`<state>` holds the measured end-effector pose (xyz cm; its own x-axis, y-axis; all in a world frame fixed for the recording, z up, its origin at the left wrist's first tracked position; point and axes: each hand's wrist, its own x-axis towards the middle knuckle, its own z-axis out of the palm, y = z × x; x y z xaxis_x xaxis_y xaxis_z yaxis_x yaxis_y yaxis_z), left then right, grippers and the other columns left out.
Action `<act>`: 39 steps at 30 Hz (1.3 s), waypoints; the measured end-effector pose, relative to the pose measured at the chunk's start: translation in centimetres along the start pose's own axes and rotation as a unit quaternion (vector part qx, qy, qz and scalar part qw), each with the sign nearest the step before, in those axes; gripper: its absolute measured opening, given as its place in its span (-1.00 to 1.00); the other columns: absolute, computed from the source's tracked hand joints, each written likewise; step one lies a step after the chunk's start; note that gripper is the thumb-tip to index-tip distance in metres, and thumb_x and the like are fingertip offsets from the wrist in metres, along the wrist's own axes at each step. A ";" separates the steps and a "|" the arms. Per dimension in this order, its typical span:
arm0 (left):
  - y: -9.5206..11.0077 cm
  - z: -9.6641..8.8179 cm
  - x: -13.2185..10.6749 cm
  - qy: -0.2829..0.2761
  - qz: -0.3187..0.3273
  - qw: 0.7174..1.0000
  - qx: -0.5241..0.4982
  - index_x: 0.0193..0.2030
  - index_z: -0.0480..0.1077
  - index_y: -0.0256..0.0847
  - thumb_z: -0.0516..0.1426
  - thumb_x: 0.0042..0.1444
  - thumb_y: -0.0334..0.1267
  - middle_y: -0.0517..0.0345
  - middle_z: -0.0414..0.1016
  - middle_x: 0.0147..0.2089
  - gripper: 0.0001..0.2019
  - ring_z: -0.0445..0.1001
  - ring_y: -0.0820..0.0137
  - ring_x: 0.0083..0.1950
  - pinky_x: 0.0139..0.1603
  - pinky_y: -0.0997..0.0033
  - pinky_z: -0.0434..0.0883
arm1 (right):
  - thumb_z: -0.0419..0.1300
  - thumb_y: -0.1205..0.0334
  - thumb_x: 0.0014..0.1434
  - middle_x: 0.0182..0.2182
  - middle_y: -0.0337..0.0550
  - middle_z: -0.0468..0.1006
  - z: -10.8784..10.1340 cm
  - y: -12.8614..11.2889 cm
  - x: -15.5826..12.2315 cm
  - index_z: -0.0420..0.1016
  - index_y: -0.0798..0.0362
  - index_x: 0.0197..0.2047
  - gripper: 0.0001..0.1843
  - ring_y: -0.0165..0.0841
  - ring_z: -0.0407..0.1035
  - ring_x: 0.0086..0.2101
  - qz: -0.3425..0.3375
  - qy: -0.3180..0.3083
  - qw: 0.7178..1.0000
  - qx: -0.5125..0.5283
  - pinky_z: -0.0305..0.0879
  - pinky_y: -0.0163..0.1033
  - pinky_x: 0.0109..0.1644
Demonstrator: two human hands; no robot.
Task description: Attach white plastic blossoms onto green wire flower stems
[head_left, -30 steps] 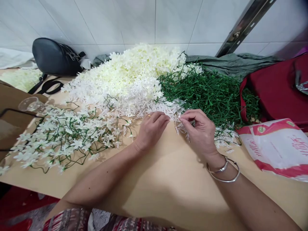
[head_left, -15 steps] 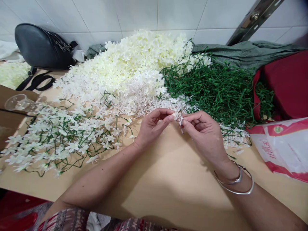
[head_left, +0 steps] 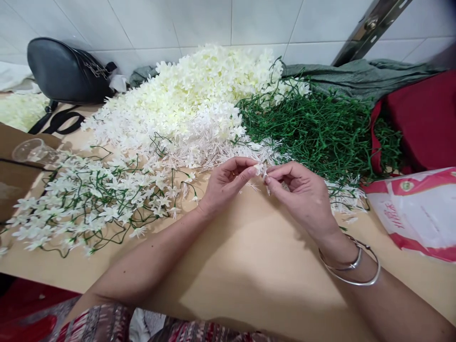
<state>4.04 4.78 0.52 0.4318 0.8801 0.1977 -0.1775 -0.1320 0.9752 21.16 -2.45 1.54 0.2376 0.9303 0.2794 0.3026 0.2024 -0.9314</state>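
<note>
Left hand [head_left: 226, 184] and right hand [head_left: 304, 194] both pinch a white flower [head_left: 259, 168]. Green stems [head_left: 317, 130] lie beyond the right.

Between my fingers [head_left: 245, 177] a small white artificial flower [head_left: 259, 168] looks matt and cloth-like. The pale wood-look worktop [head_left: 231, 266] is smooth. Toward its far edge, the tangled thin green stems [head_left: 320, 133] look like plastic; toward its right edge, the flat pink-and-white packet [head_left: 420, 209] is glossy, creased plastic. My round silver bangle [head_left: 363, 284] is polished metal.
</note>
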 end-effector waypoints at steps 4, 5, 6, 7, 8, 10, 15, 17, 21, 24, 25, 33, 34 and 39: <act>0.1 0.0 -0.1 -0.044 0.069 0.992 0.093 -0.08 0.62 -0.18 0.29 0.31 0.02 0.03 0.69 -0.11 -0.70 0.60 0.36 -0.11 -0.03 0.36 0.50 | 0.30 0.29 0.20 -0.43 -0.26 0.54 0.1 0.1 0.0 0.50 -0.05 -0.37 -0.89 -0.34 0.39 -0.41 0.010 -0.018 1.000 -0.003 0.32 -0.17 -0.29; 0.2 -0.1 -0.1 -0.054 0.086 0.988 0.120 -0.07 0.63 -0.17 0.27 0.33 0.00 0.02 0.69 -0.10 -0.72 0.60 0.35 -0.10 -0.02 0.34 0.50 | 0.29 0.30 0.20 -0.44 -0.26 0.53 0.0 0.1 0.1 0.50 -0.05 -0.36 -0.90 -0.34 0.38 -0.42 0.006 -0.019 1.000 -0.003 0.31 -0.18 -0.31; 0.2 -0.1 -0.1 -0.062 0.099 0.983 0.142 -0.06 0.63 -0.17 0.25 0.35 -0.03 0.01 0.70 -0.09 -0.74 0.60 0.34 -0.09 -0.01 0.33 0.51 | 0.29 0.30 0.20 -0.44 -0.27 0.53 -0.1 0.0 0.1 0.51 -0.06 -0.36 -0.90 -0.35 0.38 -0.42 -0.002 -0.022 1.000 -0.006 0.31 -0.19 -0.31; 0.3 -0.1 0.0 -0.067 0.110 0.979 0.159 -0.05 0.63 -0.16 0.24 0.37 -0.05 0.00 0.70 -0.08 -0.75 0.61 0.34 -0.08 -0.01 0.32 0.51 | 0.28 0.31 0.19 -0.44 -0.28 0.53 -0.1 -0.1 0.2 0.51 -0.06 -0.36 -0.90 -0.35 0.38 -0.42 -0.010 -0.024 1.000 -0.011 0.32 -0.20 -0.31; 0.3 -0.1 0.0 -0.069 0.118 0.976 0.171 -0.04 0.63 -0.16 0.23 0.38 -0.08 0.00 0.70 -0.07 -0.76 0.62 0.33 -0.08 -0.01 0.32 0.52 | 0.27 0.32 0.19 -0.44 -0.28 0.53 -0.2 -0.2 0.2 0.51 -0.06 -0.36 -0.90 -0.36 0.39 -0.42 -0.017 -0.028 0.999 -0.019 0.33 -0.21 -0.31; 0.3 -0.2 0.0 -0.068 0.134 0.970 0.189 -0.03 0.63 -0.16 0.22 0.39 -0.11 0.00 0.71 -0.08 -0.79 0.63 0.34 -0.08 -0.01 0.33 0.52 | 0.26 0.32 0.19 -0.46 -0.31 0.53 -0.3 -0.4 0.3 0.50 -0.06 -0.37 -0.89 -0.37 0.40 -0.43 -0.027 -0.033 0.998 -0.041 0.35 -0.24 -0.32; 0.3 -0.4 0.2 -0.075 0.201 0.947 0.241 -0.06 0.62 -0.20 0.21 0.40 -0.19 0.00 0.69 -0.13 -0.82 0.64 0.35 -0.08 -0.02 0.37 0.52 | 0.26 0.33 0.20 -0.46 -0.32 0.56 -0.5 -1.1 0.1 0.52 -0.07 -0.36 -0.89 -0.37 0.44 -0.44 -0.031 -0.017 0.995 -0.088 0.40 -0.24 -0.31; 0.4 -0.4 0.2 -0.077 0.216 0.941 0.249 -0.07 0.62 -0.21 0.20 0.41 -0.20 -0.01 0.68 -0.16 -0.82 0.64 0.35 -0.09 -0.04 0.38 0.52 | 0.28 0.32 0.20 -0.44 -0.29 0.59 -0.6 -1.3 0.1 0.55 -0.08 -0.35 -0.89 -0.34 0.45 -0.42 -0.026 -0.011 0.996 -0.087 0.42 -0.21 -0.29; 0.6 -0.3 0.1 -0.072 0.178 0.955 0.226 -0.11 0.62 -0.21 0.21 0.39 -0.14 -0.01 0.68 -0.18 -0.80 0.63 0.34 -0.13 -0.05 0.35 0.53 | 0.35 0.21 0.22 -0.40 -0.25 0.63 -0.6 -0.9 0.1 0.61 -0.08 -0.30 -0.96 -0.31 0.48 -0.39 0.000 -0.008 0.999 -0.049 0.42 -0.17 -0.26; 0.7 -0.1 -0.1 -0.069 0.104 0.975 0.181 -0.12 0.62 -0.20 0.25 0.35 -0.07 0.00 0.69 -0.16 -0.76 0.61 0.34 -0.15 -0.05 0.34 0.52 | 0.37 0.17 0.23 -0.39 -0.24 0.64 -0.2 -0.4 0.0 0.60 -0.07 -0.26 -0.94 -0.31 0.50 -0.37 0.006 0.003 1.000 0.007 0.44 -0.20 -0.28; 0.7 -0.1 -0.1 -0.067 0.079 0.982 0.161 -0.13 0.63 -0.20 0.27 0.33 -0.05 0.00 0.69 -0.16 -0.75 0.60 0.34 -0.16 -0.06 0.34 0.51 | 0.37 0.18 0.23 -0.38 -0.24 0.64 -0.1 -0.2 0.0 0.60 -0.07 -0.21 -0.94 -0.31 0.52 -0.36 0.005 0.009 1.000 0.022 0.46 -0.20 -0.27; 0.3 0.4 0.0 -0.108 -0.097 0.984 -0.102 -0.21 0.61 -0.23 0.45 0.09 0.00 0.11 0.65 -0.26 -0.67 0.57 0.42 -0.24 -0.10 0.37 0.49 | 0.32 0.29 0.32 -0.23 -0.22 0.65 -0.7 0.3 0.5 0.69 -0.17 -0.10 -0.84 -0.32 0.51 -0.22 -0.084 -0.052 0.995 -0.004 0.45 -0.15 -0.10; 0.3 0.5 0.0 -0.113 -0.109 0.980 -0.122 -0.21 0.61 -0.23 0.46 0.07 -0.02 0.13 0.64 -0.28 -0.67 0.57 0.43 -0.25 -0.10 0.37 0.49 | 0.34 0.29 0.30 -0.22 -0.21 0.63 -0.9 0.4 0.6 0.69 -0.16 -0.14 -0.86 -0.30 0.51 -0.19 -0.092 -0.052 0.994 0.001 0.44 -0.13 -0.09; 0.2 0.9 -0.1 -0.098 -0.094 0.977 -0.165 -0.19 0.57 -0.22 0.50 0.03 -0.13 0.21 0.59 -0.30 -0.69 0.54 0.51 -0.28 -0.13 0.45 0.48 | 0.40 0.25 0.25 -0.10 -0.12 0.59 -0.9 0.9 0.9 0.64 -0.10 -0.25 -0.95 -0.22 0.49 -0.02 -0.086 -0.052 0.994 0.041 0.43 -0.05 0.09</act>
<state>4.73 4.28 0.76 0.6386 0.7667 0.0657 -0.3413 0.2057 0.9172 22.46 -1.64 1.13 0.0904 0.9059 0.4138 0.2533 0.3809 -0.8892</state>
